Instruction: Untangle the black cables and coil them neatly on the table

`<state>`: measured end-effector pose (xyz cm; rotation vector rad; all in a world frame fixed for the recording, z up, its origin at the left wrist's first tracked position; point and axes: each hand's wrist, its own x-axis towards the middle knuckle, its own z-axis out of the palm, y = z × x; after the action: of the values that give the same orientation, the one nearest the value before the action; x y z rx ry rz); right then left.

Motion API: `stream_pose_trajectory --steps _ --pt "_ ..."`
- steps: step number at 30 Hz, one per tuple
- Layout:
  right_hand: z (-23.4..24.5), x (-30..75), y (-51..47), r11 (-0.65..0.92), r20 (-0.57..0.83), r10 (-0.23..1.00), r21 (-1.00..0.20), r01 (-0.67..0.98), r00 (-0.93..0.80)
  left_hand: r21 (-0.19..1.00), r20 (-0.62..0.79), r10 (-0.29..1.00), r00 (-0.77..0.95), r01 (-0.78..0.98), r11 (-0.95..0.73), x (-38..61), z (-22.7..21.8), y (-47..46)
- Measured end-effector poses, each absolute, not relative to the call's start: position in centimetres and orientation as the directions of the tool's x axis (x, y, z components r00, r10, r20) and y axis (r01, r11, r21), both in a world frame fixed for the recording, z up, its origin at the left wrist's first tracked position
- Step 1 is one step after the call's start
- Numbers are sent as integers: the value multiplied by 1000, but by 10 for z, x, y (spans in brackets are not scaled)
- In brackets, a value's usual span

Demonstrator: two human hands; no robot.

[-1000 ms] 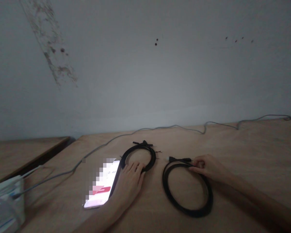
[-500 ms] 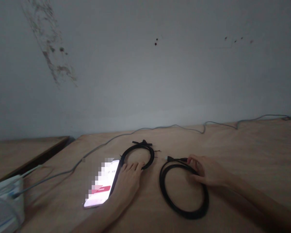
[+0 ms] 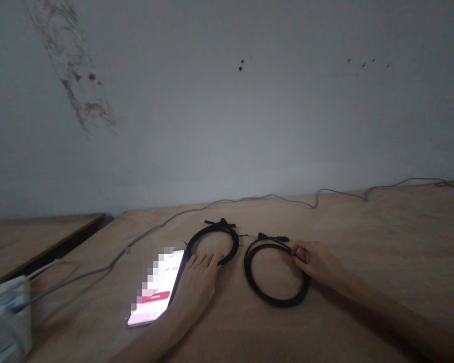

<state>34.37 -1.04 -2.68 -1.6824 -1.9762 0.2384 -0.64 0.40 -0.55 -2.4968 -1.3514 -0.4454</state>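
Note:
Two coiled black cables lie side by side on a wooden table (image 3: 355, 237). My left hand (image 3: 196, 282) lies flat on the table, fingers stretched out, fingertips on the near edge of the smaller left coil (image 3: 212, 242). My right hand (image 3: 316, 262) is closed in a pinch on the right side of the larger coil (image 3: 274, 272), just below its plug end (image 3: 272, 237). A lit phone (image 3: 157, 292) lies face up just left of my left hand.
A thin grey wire (image 3: 249, 199) runs along the back of the table by the pale wall. A second, lower wooden surface (image 3: 34, 242) stands at the left. A white cloth-like object (image 3: 3, 322) sits at the lower left corner.
The right coil has been drawn smaller and shifted left and back, closer to the left coil. My right hand moved left with it. My left hand stayed put.

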Motion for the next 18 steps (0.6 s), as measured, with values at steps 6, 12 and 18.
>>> stream_pose_trajectory --steps 6,12,18 --pt "-25 345 -14 233 299 947 -399 887 -114 -75 421 742 521 836 -544 -8 -4 1" --pt "-25 347 -16 292 321 930 -350 890 -179 -8 434 730 527 813 -582 -8 -3 0" --pt "-23 346 -19 299 292 936 -367 881 -196 27 487 660 573 745 -667 -4 2 -9"
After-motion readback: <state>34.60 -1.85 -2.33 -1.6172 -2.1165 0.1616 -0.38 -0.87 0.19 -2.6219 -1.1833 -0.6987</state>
